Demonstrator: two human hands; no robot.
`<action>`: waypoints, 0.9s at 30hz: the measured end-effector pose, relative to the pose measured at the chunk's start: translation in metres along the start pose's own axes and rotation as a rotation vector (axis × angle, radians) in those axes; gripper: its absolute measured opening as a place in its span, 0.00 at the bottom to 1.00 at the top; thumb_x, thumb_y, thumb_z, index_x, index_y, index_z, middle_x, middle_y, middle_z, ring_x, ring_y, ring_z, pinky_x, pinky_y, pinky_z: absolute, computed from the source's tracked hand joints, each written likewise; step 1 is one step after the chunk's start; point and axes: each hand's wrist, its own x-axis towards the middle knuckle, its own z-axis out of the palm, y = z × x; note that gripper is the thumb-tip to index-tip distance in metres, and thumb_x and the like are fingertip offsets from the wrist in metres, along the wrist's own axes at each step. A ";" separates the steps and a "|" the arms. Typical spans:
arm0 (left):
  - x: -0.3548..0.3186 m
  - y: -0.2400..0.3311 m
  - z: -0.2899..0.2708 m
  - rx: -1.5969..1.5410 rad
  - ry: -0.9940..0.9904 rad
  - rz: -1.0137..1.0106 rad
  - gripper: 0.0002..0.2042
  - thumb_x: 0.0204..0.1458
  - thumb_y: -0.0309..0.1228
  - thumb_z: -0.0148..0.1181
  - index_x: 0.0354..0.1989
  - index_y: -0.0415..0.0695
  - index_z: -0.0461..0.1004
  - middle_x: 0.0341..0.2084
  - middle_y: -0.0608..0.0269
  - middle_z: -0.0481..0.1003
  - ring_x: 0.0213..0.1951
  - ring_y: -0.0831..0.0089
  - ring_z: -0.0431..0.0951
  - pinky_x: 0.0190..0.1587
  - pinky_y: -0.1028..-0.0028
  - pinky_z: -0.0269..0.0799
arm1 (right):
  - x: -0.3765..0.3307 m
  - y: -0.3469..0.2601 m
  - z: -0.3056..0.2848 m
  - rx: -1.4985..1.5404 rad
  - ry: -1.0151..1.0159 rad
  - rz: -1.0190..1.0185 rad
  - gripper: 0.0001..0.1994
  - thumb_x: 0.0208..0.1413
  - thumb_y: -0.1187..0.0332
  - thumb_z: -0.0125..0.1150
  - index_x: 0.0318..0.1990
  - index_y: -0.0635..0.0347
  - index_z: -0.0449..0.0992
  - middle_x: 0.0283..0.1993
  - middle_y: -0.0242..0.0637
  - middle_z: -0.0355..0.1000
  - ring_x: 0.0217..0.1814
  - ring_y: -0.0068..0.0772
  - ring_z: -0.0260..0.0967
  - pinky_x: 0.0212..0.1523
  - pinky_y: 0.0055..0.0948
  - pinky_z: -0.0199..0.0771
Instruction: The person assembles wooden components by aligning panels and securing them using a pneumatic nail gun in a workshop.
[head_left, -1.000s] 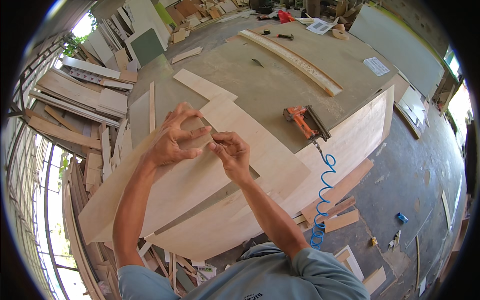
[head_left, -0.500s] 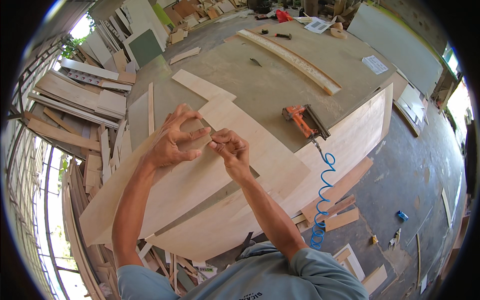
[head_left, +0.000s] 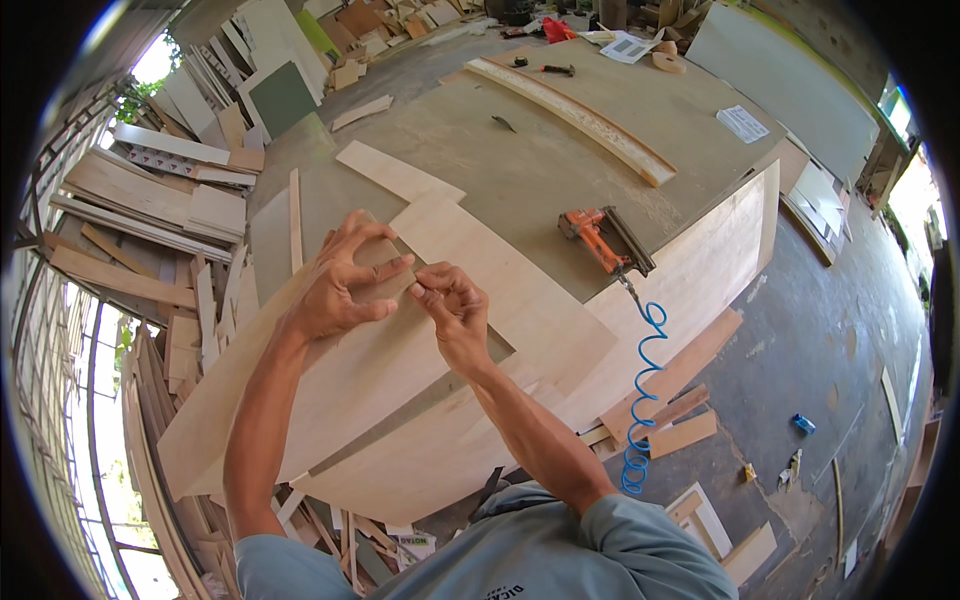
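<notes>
A pale plywood panel [head_left: 330,390] lies at an angle across the near left of the work table. My left hand [head_left: 345,285] rests at its far end, thumb and fingers spread and curved, with no object between them. Just to the right, my right hand [head_left: 455,305] pinches thumb and forefinger together at the panel's corner. Whatever is between those fingertips is too small to make out. Another plywood sheet [head_left: 500,270] lies beyond and to the right of that hand. Farther right, an orange and black nail gun [head_left: 597,240] sits on the table.
A coiled blue air hose [head_left: 645,395] hangs from the nail gun past the table's right side. A long wooden strip [head_left: 570,110], a hammer [head_left: 558,69] and a tape roll [head_left: 669,63] lie at the far side. Stacked boards [head_left: 130,190] fill the left; offcuts litter the floor.
The whole view has shifted slightly. Both hands keep nearly the same pose at the panel's end, the right one still pinching at the corner.
</notes>
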 end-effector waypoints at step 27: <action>-0.002 0.009 0.003 0.044 0.036 -0.044 0.27 0.32 0.37 0.68 0.49 0.61 0.82 0.57 0.66 0.69 0.69 0.48 0.53 0.70 0.50 0.45 | -0.001 -0.007 -0.001 0.044 -0.056 0.113 0.04 0.61 0.79 0.59 0.38 0.59 0.71 0.47 0.30 0.70 0.43 0.16 0.64 0.44 0.18 0.64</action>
